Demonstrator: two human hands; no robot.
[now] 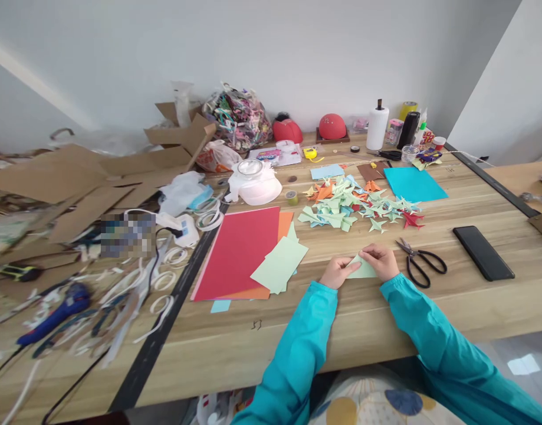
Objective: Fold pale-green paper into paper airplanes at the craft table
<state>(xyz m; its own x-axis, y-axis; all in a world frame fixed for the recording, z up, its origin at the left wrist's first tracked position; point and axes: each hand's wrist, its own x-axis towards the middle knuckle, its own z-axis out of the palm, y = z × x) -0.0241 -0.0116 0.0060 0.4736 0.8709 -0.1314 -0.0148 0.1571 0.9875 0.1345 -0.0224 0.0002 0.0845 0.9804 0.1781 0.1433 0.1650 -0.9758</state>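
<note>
Between my two hands is a small piece of pale green paper (363, 271), partly folded, just above or on the wooden table. My left hand (335, 271) grips its left edge with thumb and fingers. On the other side, my right hand (381, 261) pinches the top corner. Right of that hand lie black-handled scissors (416, 257), blades a little apart. Beyond my hands spreads a heap of folded paper shapes (341, 203), mostly pale green, with some orange, blue and red. Loose pale green sheets (279, 265) overlap a large red sheet (242, 251) to the left.
A black phone (483, 252) lies at the right. Bright blue paper (415, 184) sits behind the heap. White rolls and a pink-white bundle (255, 184) stand mid-table. Leftward are cables, a blue tool (58, 313) and an open cardboard box (138, 162). A white bottle (377, 127) stands near the wall.
</note>
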